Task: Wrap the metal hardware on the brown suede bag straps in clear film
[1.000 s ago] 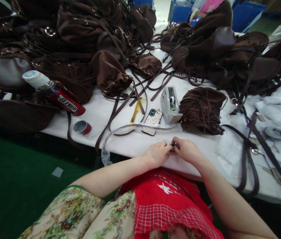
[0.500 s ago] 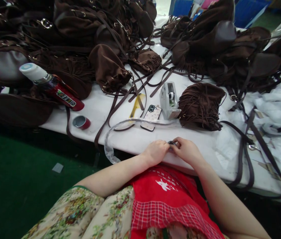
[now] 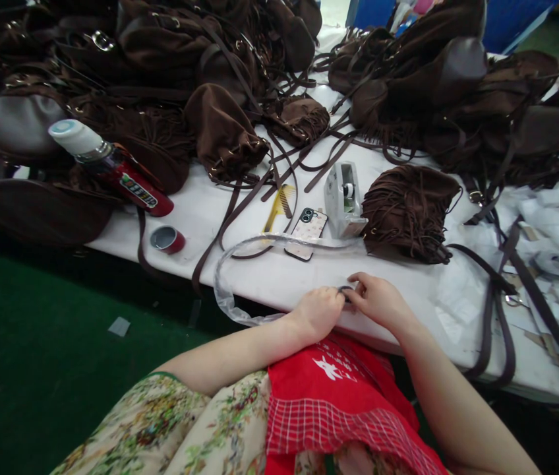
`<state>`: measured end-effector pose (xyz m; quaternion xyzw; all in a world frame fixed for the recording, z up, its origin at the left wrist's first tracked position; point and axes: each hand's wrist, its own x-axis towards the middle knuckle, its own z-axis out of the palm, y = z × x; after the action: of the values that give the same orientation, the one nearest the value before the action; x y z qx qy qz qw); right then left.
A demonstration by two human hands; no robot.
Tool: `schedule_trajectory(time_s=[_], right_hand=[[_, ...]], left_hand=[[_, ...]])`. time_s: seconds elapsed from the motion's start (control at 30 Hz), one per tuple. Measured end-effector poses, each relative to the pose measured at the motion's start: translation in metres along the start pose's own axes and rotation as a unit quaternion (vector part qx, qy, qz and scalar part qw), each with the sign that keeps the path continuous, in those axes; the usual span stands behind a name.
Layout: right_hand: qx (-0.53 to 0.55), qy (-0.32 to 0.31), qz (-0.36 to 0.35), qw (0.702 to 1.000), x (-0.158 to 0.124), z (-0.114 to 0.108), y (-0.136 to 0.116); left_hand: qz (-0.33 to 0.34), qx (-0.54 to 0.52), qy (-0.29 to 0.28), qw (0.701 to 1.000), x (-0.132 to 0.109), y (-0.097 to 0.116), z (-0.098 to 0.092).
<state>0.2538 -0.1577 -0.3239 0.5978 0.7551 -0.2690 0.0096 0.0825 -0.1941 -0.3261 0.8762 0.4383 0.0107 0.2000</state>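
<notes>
Fingertips (image 3: 353, 295) of the left hand (image 3: 320, 313) and the right hand (image 3: 382, 302) meet at the near edge of the white table (image 3: 279, 277). They are closed in a pinch on a small dark ring (image 3: 345, 289). The ring lies between the thumbs and forefingers of both hands, low over the table surface and largely hidden by them. Both hands are curled with the knuckles up. The forearms come in from below the near edge, over a red apron (image 3: 339, 389).

Just beyond the hands, a clear plastic sleeve (image 3: 225, 297) runs leftward across the table, loops off the near edge and curves back to the left forearm. A phone (image 3: 306, 225) lies face down against the far side of the sleeve. A yellow comb (image 3: 278, 204) lies just beyond the phone, to its left, and a grey tape dispenser (image 3: 343, 198) stands just to its right. A fringed brown bag (image 3: 411, 211) lies just beside the dispenser.

Toward the right end of the near edge, brown straps (image 3: 500, 310) hang over the side, with crumpled white wrapping (image 3: 556, 231) beyond them. Toward the left end of the near edge stands a small red cap (image 3: 167, 239). A red bottle (image 3: 121, 178) lies tilted behind it against heaped brown bags (image 3: 171, 79), which fill the far side of the table.
</notes>
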Motion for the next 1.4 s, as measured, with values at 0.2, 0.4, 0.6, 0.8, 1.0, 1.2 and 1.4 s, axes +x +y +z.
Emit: schedule_trajectory(time_s=[0.2,0.4,0.6,0.8,1.0,1.2,1.4], right_hand=[[-0.017,0.037,0.079,0.996,-0.012,0.013,-0.012],[-0.093,-0.044,-0.064,0.993,-0.004,-0.005,-0.007],[-0.083,-0.046,-0.145,0.985,0.001,-0.011,-0.004],[0.005,0.045,0.024,0.999,-0.017,0.01,-0.002],[0.055,0.07,0.034,0.995,-0.025,0.03,0.001],[-0.024,-0.018,-0.092,0.995,-0.011,0.007,0.003],[-0.021,-0.021,-0.123,0.992,-0.005,-0.004,0.001]], left_hand=[[-0.019,0.018,0.032,0.999,-0.003,0.008,0.01],[0.052,0.072,0.063,0.994,-0.022,-0.008,0.01],[0.079,0.018,0.057,0.995,-0.015,-0.012,0.016],[0.043,-0.011,0.065,0.997,-0.004,-0.007,0.028],[0.061,0.005,0.059,0.996,-0.012,-0.007,0.017],[0.068,0.06,0.041,0.995,-0.025,-0.022,0.004],[0.095,0.038,0.057,0.993,-0.014,-0.02,0.013]])
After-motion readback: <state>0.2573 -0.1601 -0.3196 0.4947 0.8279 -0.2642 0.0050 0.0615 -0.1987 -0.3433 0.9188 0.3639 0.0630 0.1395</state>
